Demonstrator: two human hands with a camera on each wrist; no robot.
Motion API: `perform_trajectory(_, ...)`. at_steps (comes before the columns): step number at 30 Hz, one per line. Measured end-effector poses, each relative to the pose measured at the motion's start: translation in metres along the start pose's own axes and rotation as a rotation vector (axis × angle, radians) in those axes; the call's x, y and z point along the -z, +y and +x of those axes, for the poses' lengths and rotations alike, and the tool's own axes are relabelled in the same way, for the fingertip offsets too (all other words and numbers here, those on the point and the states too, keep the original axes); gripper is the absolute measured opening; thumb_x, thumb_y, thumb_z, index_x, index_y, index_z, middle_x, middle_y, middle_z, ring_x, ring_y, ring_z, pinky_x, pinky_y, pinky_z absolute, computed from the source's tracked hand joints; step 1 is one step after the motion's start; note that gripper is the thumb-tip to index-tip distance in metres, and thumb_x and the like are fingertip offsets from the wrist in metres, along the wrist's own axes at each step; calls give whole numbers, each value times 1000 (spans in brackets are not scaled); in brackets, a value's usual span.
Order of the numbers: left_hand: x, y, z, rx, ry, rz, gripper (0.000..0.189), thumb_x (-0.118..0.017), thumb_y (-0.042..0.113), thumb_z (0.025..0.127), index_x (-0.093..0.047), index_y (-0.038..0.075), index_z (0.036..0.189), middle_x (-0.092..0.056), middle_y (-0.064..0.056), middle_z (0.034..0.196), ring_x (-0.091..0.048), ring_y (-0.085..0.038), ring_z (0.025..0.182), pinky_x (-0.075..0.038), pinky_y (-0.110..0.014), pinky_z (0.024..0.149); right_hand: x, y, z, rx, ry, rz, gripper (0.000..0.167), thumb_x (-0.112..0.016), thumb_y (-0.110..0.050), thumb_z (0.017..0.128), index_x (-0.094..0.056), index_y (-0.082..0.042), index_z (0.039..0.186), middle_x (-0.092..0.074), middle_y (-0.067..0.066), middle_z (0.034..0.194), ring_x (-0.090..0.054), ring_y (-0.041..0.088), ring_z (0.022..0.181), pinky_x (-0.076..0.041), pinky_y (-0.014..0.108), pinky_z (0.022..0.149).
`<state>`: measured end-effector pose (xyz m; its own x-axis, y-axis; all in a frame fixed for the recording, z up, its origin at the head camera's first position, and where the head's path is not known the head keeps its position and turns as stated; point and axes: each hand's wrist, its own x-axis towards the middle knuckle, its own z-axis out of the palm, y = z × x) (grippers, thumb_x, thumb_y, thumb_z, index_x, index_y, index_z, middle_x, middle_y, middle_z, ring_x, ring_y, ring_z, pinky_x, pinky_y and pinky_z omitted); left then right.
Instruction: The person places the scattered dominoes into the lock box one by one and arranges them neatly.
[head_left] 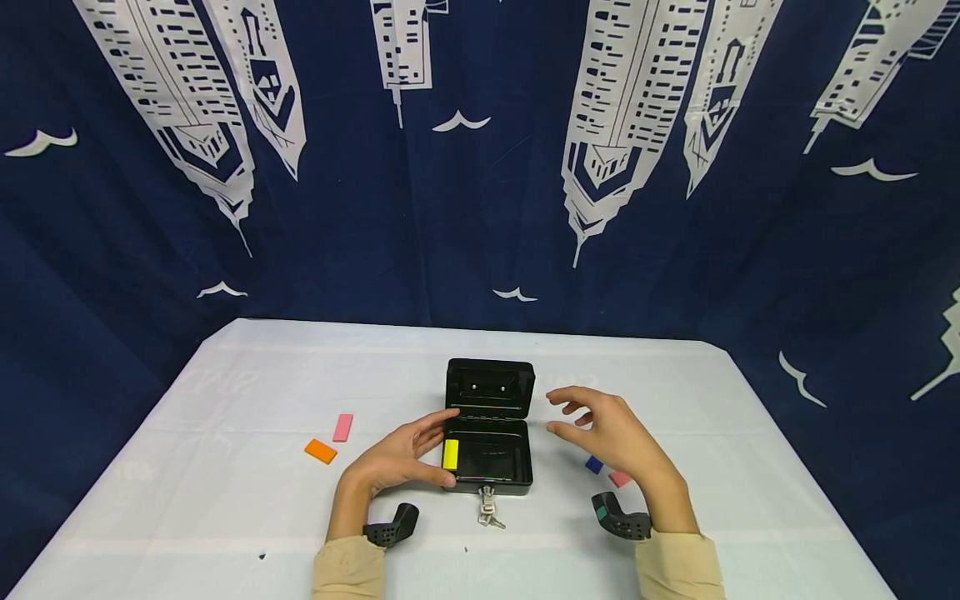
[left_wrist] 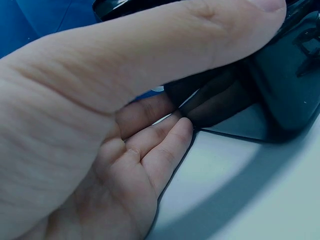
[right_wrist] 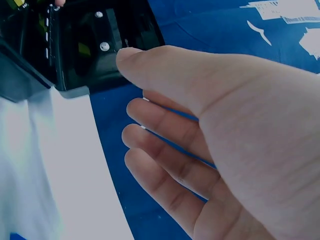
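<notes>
A small black cash box [head_left: 493,487] stands with its lid [head_left: 491,387] raised at the back. Inside, along the left wall, is a yellow block [head_left: 451,455]. Keys [head_left: 487,508] hang from the lock at the front. My left hand [head_left: 401,457] holds the box's left end, thumb at the front corner and forefinger near the hinge. In the left wrist view the other fingers [left_wrist: 167,150] lie by the box's side. To the right of the box, my right hand [head_left: 611,429] hovers with loosely bent fingers, nothing in them and apart from the lid.
Left of the box lie a pink block [head_left: 342,427] and an orange block [head_left: 321,452]. A blue block [head_left: 594,465] and another pink block [head_left: 620,479] lie under the right hand and wrist. A dark blue patterned cloth [head_left: 480,208] hangs behind the white table [head_left: 225,500].
</notes>
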<state>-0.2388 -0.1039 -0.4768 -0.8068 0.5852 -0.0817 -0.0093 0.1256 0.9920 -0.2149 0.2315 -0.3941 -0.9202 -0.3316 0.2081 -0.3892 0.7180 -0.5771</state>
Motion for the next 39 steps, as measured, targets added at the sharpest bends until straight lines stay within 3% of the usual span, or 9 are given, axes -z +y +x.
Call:
perform_trajectory(20, -1, 2, -1, 2, 2, 3, 101, -92, 11, 76, -37, 20, 160, -19, -11, 172, -24, -35, 157, -26, -43, 126, 17, 25, -9, -143, -6, 23, 43, -80, -24, 91, -67, -6, 128, -68, 14, 130, -67, 30, 112, -60, 47, 94)
perform_trajectory(32, 0, 1, -1, 7, 1, -6, 101, -93, 12, 76, -37, 20, 160, -16, -12, 172, -23, -36, 157, -27, -42, 125, 20, 40, -13, -229, -57, 45, 48, -83, -25, 88, -64, -5, 127, -68, 15, 125, -68, 31, 108, -60, 47, 91)
perform_trajectory(39, 0, 1, -1, 8, -1, -7, 101, -93, 12, 76, -37, 20, 160, -17, -11, 172, -23, -36, 157, -27, -42, 125, 21, 46, -18, -237, -86, 44, 49, -85, -26, 85, -65, -4, 124, -69, 12, 117, -68, 30, 107, -58, 46, 90)
